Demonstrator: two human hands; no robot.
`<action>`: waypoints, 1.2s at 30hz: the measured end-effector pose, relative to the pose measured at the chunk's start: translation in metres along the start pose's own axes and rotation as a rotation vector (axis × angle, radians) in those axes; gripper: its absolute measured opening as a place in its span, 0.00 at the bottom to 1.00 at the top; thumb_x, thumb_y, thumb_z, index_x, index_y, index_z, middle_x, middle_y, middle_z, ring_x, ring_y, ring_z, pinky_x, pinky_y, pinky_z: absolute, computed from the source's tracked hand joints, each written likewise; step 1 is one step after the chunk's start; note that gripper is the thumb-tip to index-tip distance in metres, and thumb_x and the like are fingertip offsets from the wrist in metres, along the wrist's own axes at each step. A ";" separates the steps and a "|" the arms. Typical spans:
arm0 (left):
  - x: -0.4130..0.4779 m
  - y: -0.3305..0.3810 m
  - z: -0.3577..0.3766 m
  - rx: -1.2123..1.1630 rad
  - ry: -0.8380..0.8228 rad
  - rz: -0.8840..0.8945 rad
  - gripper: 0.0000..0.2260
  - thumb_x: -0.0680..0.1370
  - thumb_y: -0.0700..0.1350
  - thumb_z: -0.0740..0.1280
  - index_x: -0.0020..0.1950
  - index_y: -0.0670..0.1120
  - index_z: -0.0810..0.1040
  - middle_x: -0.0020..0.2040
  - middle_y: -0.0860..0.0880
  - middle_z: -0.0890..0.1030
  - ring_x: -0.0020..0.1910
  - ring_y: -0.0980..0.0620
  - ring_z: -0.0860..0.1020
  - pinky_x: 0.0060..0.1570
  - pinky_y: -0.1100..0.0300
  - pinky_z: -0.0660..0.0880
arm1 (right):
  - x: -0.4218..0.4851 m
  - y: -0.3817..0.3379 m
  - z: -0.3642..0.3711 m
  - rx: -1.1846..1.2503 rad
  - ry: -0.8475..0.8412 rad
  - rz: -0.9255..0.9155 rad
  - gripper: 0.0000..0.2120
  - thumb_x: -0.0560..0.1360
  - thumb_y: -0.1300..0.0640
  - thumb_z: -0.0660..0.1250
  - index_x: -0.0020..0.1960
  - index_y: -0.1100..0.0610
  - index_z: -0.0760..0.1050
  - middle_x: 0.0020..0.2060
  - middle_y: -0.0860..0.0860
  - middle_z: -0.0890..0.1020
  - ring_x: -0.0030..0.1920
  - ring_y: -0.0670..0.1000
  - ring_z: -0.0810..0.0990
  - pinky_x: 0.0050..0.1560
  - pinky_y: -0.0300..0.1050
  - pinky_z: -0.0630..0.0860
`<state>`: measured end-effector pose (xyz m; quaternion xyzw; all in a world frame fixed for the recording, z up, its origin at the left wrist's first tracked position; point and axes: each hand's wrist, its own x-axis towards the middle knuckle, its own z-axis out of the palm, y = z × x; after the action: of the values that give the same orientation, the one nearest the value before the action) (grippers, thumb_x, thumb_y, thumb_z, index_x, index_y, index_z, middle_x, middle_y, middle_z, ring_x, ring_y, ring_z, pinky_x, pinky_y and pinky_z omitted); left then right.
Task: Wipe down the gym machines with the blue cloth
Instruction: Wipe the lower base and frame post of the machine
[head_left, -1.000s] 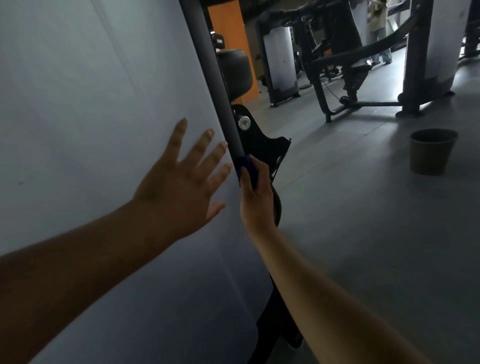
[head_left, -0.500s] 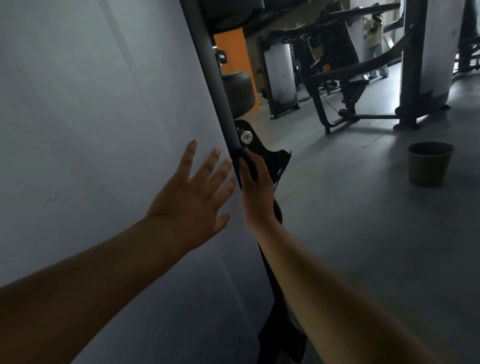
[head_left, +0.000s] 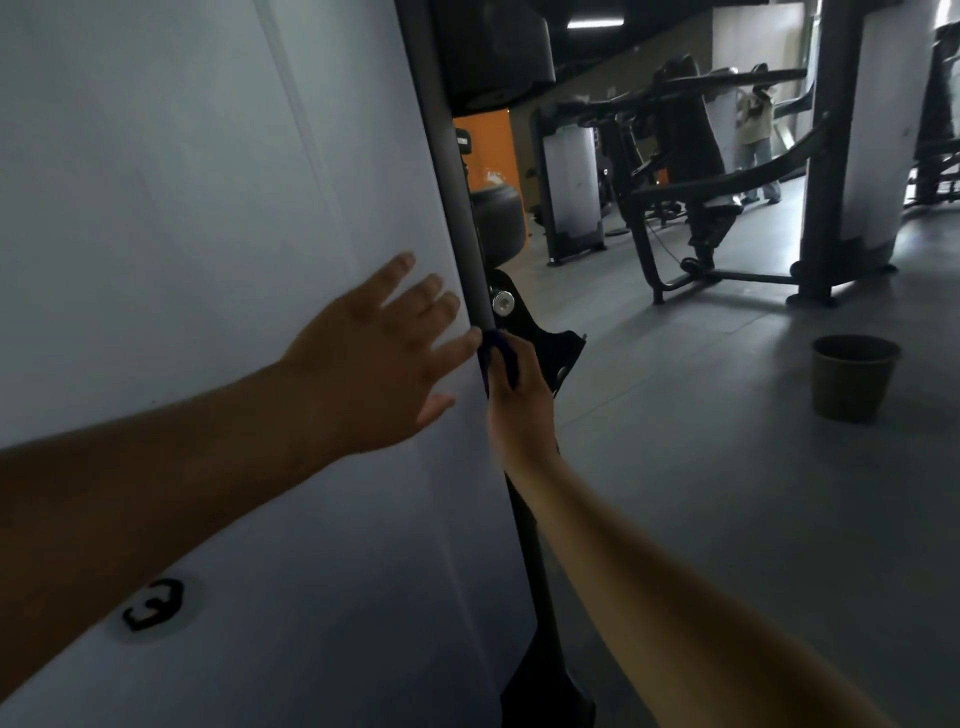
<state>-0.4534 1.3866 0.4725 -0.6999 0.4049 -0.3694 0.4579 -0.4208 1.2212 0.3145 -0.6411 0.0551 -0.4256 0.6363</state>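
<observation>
Left grip (head_left: 374, 364) had slid across the white panel (head_left: 208, 208) toward its post edge, fingers spread flat; right grip (head_left: 519, 405) clamped the blue cloth (head_left: 501, 353) against the grey post (head_left: 457, 197).

Dim, soft-focus gym interior, wide-angle bending at edges.

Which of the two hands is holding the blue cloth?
The right hand, which grips the blue cloth against the grey upright post; the left hand has straight, spread fingers on the white panel and holds nothing.
</observation>
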 end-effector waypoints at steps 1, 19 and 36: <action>-0.001 -0.012 -0.001 0.038 0.021 -0.018 0.35 0.86 0.68 0.40 0.90 0.51 0.44 0.89 0.39 0.50 0.89 0.37 0.48 0.84 0.32 0.41 | 0.013 -0.012 0.005 0.002 0.001 -0.025 0.14 0.89 0.47 0.60 0.73 0.45 0.75 0.58 0.39 0.83 0.56 0.34 0.82 0.59 0.38 0.82; 0.001 -0.019 0.007 -0.035 -0.001 -0.064 0.36 0.87 0.68 0.42 0.90 0.49 0.49 0.89 0.39 0.47 0.88 0.35 0.44 0.83 0.30 0.39 | 0.097 -0.085 0.034 -0.057 0.049 -0.281 0.17 0.90 0.47 0.59 0.76 0.48 0.72 0.59 0.36 0.79 0.57 0.35 0.81 0.56 0.34 0.81; 0.014 -0.121 -0.030 0.054 0.018 -0.195 0.36 0.84 0.70 0.38 0.90 0.55 0.47 0.90 0.43 0.46 0.89 0.38 0.44 0.85 0.36 0.45 | 0.094 -0.105 0.043 0.106 0.104 -0.251 0.17 0.86 0.44 0.66 0.74 0.44 0.74 0.61 0.44 0.83 0.59 0.42 0.83 0.59 0.40 0.82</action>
<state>-0.4465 1.3945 0.5978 -0.7200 0.3289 -0.4293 0.4348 -0.3845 1.2159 0.4576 -0.5857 -0.0150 -0.5366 0.6073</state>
